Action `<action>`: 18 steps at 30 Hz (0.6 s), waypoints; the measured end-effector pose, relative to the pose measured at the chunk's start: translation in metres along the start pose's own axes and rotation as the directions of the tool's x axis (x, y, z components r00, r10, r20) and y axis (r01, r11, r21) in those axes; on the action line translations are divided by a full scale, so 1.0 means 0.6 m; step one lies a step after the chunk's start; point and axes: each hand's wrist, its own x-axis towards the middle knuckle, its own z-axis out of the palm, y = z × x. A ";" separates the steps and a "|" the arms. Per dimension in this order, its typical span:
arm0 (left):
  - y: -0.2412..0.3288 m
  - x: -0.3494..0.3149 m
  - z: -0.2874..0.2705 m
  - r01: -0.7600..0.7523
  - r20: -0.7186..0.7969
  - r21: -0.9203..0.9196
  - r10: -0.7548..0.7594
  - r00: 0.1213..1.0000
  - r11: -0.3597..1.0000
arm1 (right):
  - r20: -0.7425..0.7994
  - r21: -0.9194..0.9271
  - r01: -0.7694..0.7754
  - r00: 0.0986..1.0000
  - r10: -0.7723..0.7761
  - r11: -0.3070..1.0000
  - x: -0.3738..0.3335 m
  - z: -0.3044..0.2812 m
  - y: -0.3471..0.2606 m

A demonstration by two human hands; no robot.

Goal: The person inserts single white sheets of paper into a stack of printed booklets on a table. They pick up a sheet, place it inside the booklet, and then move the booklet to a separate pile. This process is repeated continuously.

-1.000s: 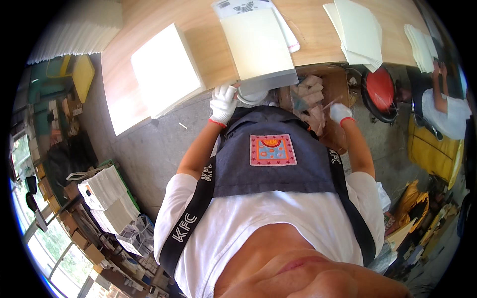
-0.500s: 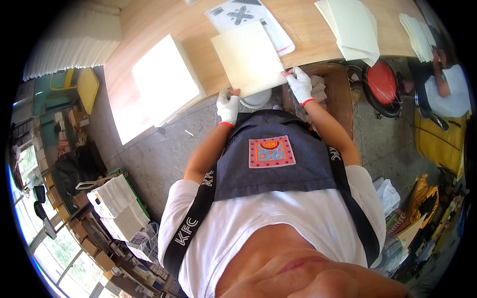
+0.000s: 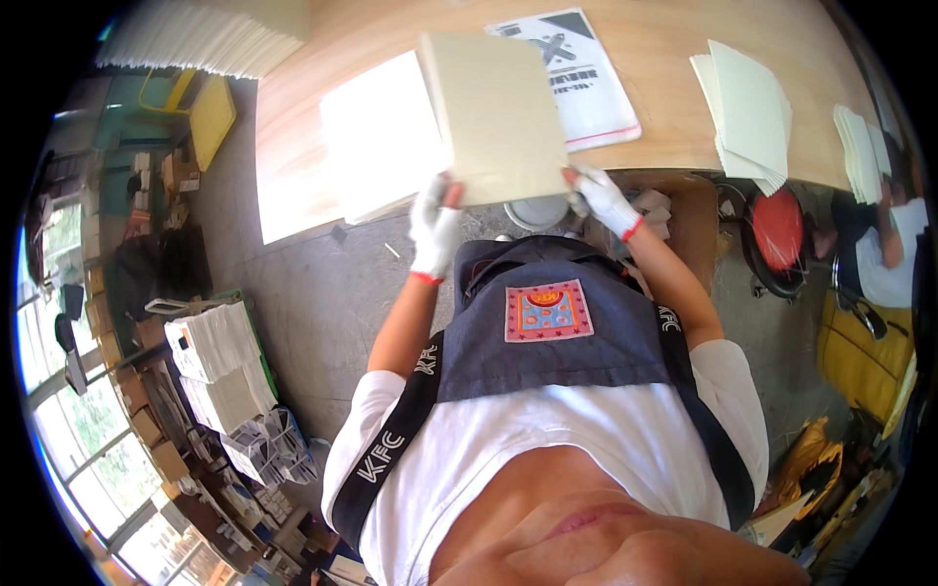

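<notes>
A cream rectangular sheet (image 3: pixel 500 122) is held between my two white-gloved hands over the near edge of the table. My left hand (image 3: pixel 437 227) grips its near left corner with bare fingertips showing, a little blurred. At the near right corner, my right hand (image 3: pixel 603 200) pinches the sheet between thumb and fingers. Just left of the sheet lies a thick white stack of paper (image 3: pixel 381 137), brightly lit; the sheet's left side reaches over its edge. Partly under the sheet's right side is a white printed bag (image 3: pixel 596 88) with a dark corner and a pencil drawing.
On the wooden table (image 3: pixel 664 59) are fanned cream sheets (image 3: pixel 747 117) at right and a tall paper pile (image 3: pixel 205 34) at far left. Below stand a white bucket (image 3: pixel 537 212) and a red stool (image 3: pixel 777 230). Another person's arm (image 3: pixel 891 230) shows at far right.
Both hands have carried the cream sheet leftward, toward the white stack, uncovering more of the printed bag. The whole view has shifted slightly too.
</notes>
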 end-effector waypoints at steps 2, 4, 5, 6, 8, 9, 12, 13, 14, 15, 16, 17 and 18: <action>0.001 0.014 -0.067 -0.122 -0.169 0.038 0.126 0.978 0.992 | 0.084 -0.056 0.247 0.967 -0.242 0.967 0.052 0.073 -0.025; 0.011 0.030 -0.130 -0.090 -0.243 0.029 0.094 0.965 0.996 | 0.074 -0.125 0.151 0.987 -0.143 0.981 0.076 0.166 -0.081; 0.014 0.040 -0.153 -0.032 -0.277 0.036 0.040 0.960 0.999 | 0.052 -0.111 0.204 0.978 -0.200 0.973 0.098 0.193 -0.078; -0.064 0.054 -0.192 -0.062 -0.345 0.233 0.142 0.928 0.970 | 0.104 -0.262 0.200 0.978 -0.179 0.944 0.110 0.227 -0.086; -0.090 0.056 -0.197 0.068 -0.236 0.498 0.060 0.970 0.865 | 0.148 -0.381 0.162 0.983 -0.113 0.910 0.118 0.244 -0.089; -0.101 0.059 -0.198 0.109 -0.185 0.620 0.010 0.983 0.777 | 0.163 -0.352 0.131 0.984 -0.077 0.927 0.116 0.242 -0.088; -0.113 0.070 -0.196 0.122 -0.185 0.405 -0.050 0.982 0.906 | 0.176 -0.022 -0.003 0.984 0.006 1.000 0.101 0.160 -0.074; -0.110 0.064 -0.195 0.144 -0.170 0.432 -0.076 0.983 0.890 | 0.172 0.133 -0.053 0.985 0.029 0.990 0.079 0.108 -0.066; -0.113 0.059 -0.197 0.140 -0.181 0.361 -0.078 0.980 0.922 | 0.222 0.136 -0.095 0.973 0.063 0.986 0.052 0.054 -0.063; -0.115 0.057 -0.199 0.158 -0.189 0.340 -0.098 0.977 0.927 | 0.260 0.142 -0.131 0.961 0.090 0.981 0.021 -0.007 -0.060; -0.094 0.058 -0.192 0.328 -0.285 0.342 -0.235 0.929 0.881 | 0.171 -0.130 -0.113 0.976 0.134 0.985 -0.009 -0.071 -0.034; -0.129 0.061 -0.196 0.182 -0.425 0.269 -0.053 0.904 0.946 | 0.083 -0.396 -0.118 0.983 0.163 0.911 -0.037 -0.122 -0.015; -0.099 0.059 -0.180 0.093 -0.481 0.562 0.233 0.845 0.822 | -0.077 -0.381 -0.144 0.989 0.124 0.913 -0.072 -0.169 -0.022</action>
